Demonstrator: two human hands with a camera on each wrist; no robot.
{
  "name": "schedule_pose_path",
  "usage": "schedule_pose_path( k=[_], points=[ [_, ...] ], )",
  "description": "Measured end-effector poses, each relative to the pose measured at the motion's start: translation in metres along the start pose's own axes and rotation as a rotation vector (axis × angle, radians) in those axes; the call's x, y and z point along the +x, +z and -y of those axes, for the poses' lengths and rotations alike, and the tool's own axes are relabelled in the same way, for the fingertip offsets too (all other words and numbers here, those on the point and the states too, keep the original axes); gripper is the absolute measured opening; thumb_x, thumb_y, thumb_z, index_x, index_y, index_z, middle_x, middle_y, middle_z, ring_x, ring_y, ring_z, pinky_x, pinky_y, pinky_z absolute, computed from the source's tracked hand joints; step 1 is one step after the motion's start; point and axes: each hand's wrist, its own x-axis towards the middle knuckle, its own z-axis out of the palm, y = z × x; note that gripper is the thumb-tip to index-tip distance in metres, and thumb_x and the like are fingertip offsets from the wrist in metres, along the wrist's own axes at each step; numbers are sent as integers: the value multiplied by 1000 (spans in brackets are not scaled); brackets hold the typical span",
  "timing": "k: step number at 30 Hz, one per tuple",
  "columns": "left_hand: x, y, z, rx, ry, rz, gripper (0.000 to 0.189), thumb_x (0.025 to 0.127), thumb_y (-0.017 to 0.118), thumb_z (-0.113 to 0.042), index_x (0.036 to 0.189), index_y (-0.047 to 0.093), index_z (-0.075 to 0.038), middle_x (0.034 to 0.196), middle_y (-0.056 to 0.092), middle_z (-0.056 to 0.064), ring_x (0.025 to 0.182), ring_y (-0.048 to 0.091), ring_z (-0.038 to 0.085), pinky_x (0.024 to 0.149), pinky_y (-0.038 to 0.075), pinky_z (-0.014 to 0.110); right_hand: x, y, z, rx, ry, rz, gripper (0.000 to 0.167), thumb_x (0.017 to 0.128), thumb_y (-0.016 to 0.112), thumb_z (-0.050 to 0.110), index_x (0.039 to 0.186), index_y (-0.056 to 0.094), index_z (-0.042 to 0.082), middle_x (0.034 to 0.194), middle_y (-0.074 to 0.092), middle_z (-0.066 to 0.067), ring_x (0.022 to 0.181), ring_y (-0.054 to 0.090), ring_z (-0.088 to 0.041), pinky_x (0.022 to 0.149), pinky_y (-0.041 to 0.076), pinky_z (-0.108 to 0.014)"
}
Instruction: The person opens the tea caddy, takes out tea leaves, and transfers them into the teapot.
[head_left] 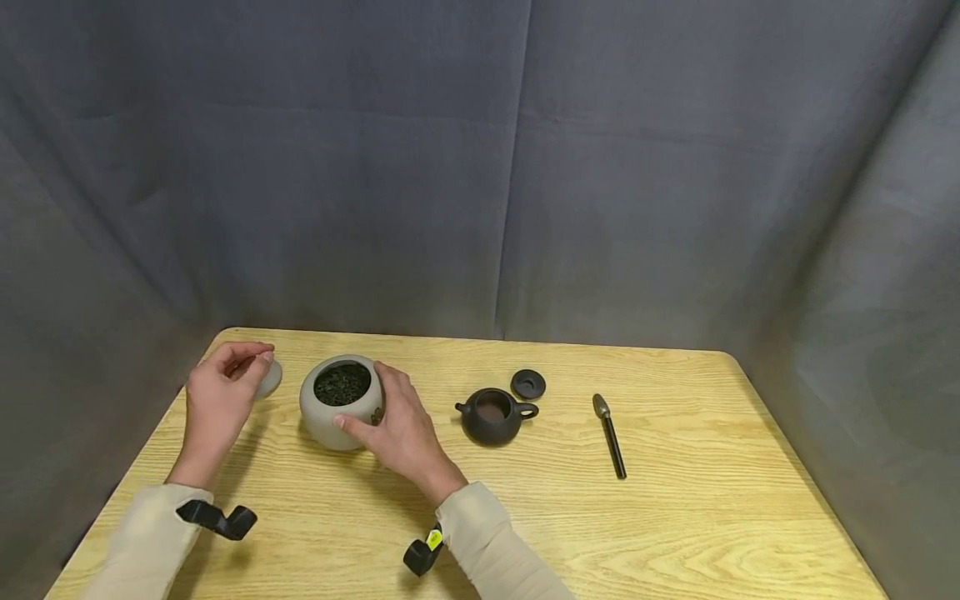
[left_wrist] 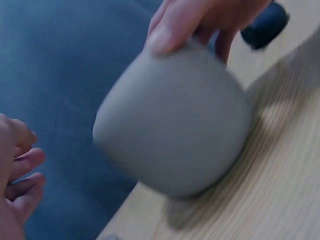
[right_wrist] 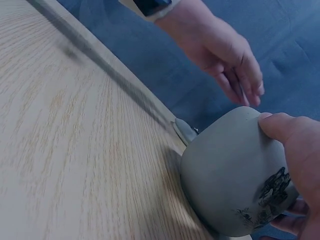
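Note:
A round grey jar [head_left: 322,422] of dark dried leaves [head_left: 342,383], probably tea, is at the left of the table. My right hand [head_left: 408,433] grips its right side, thumb at the front and fingers behind. Dark painted decoration [right_wrist: 274,192] marks the jar's wall in the right wrist view. My left hand [head_left: 219,400] hovers left of the jar with loosely bent fingers, holding nothing. Beneath and beyond it lies the jar's grey lid [head_left: 270,380], partly hidden in the head view. The right wrist view has this lid [right_wrist: 185,131] flat on the table, apart from the left hand.
A small dark teapot [head_left: 491,427] without its lid stands right of the jar, spout leftward. Its round dark lid [head_left: 528,384] lies just behind. Farther right is a black-handled metal scoop [head_left: 612,442]. Grey curtains [head_left: 375,183] enclose the wooden table [head_left: 712,500] at back and sides.

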Motion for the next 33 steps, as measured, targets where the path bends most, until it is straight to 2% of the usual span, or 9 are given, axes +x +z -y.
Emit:
schedule_pose_path(
  k=[4, 8, 11, 13, 16, 18, 20, 25, 33],
  points=[
    [-18, 5, -12, -54, -11, 26, 31, 105, 70, -29, 126, 74, -7, 121, 73, -10, 105, 62, -18, 92, 48, 0, 0, -1, 1, -14, -2, -2, 92, 93, 79, 56, 166, 36, 20, 165, 46, -1, 148, 52, -21, 118, 50, -44],
    [-32, 9, -17, -60, -13, 63, 34, 106, 69, -31, 130, 71, -6, 127, 70, -6, 110, 60, -18, 95, 46, -1, 1, -2, 1, -38, -1, 3, 93, 93, 79, 55, 166, 36, 19, 165, 46, -2, 147, 53, -21, 118, 50, -43],
    [-41, 12, -17, -15, 5, 96, 37, 106, 68, -32, 134, 69, -6, 135, 69, 2, 123, 63, -4, 101, 45, 0, 2, -2, 2, -51, -3, 8, 93, 93, 79, 55, 167, 36, 18, 166, 46, -2, 147, 53, -21, 118, 50, -43],
    [-45, 13, -16, 13, 11, 126, 40, 107, 68, -33, 137, 68, -8, 141, 66, 8, 134, 63, 11, 109, 45, 6, 2, -3, 2, -54, -2, 12, 94, 93, 79, 55, 167, 35, 17, 166, 45, -3, 147, 53, -21, 118, 50, -43],
    [-49, 15, -15, 20, 8, 182, 47, 106, 68, -37, 144, 64, -9, 151, 61, 13, 148, 55, 32, 121, 46, 29, 2, -5, 3, -48, 6, 21, 94, 93, 79, 55, 167, 34, 17, 166, 45, -4, 147, 53, -21, 118, 50, -43],
    [-51, 17, -14, 8, 1, 215, 52, 105, 69, -39, 147, 61, -9, 156, 57, 14, 151, 51, 37, 124, 43, 46, 2, -7, 3, -39, 12, 27, 94, 93, 80, 54, 167, 34, 17, 165, 46, -5, 146, 53, -22, 118, 50, -44],
    [-53, 18, -14, -4, 0, 242, 56, 104, 70, -40, 150, 58, -9, 160, 53, 16, 154, 46, 41, 123, 40, 56, 1, -10, 3, -27, 26, 33, 95, 94, 80, 53, 168, 34, 16, 163, 48, -6, 145, 53, -23, 118, 50, -45],
    [-56, 20, -12, 19, 35, 284, 66, 103, 73, -40, 155, 51, -6, 162, 48, 22, 154, 41, 49, 123, 38, 64, -7, -21, 4, -3, 50, 32, 94, 95, 78, 52, 168, 32, 14, 161, 50, -8, 146, 54, -26, 117, 51, -49],
    [-55, 28, -9, 103, 106, 310, 77, 100, 76, -38, 159, 43, -1, 161, 43, 27, 152, 40, 53, 121, 38, 68, -34, -54, 6, 53, 13, 16, 82, 100, 74, 46, 167, 35, 19, 162, 49, -2, 145, 54, -24, 113, 53, -49]
  ],
)
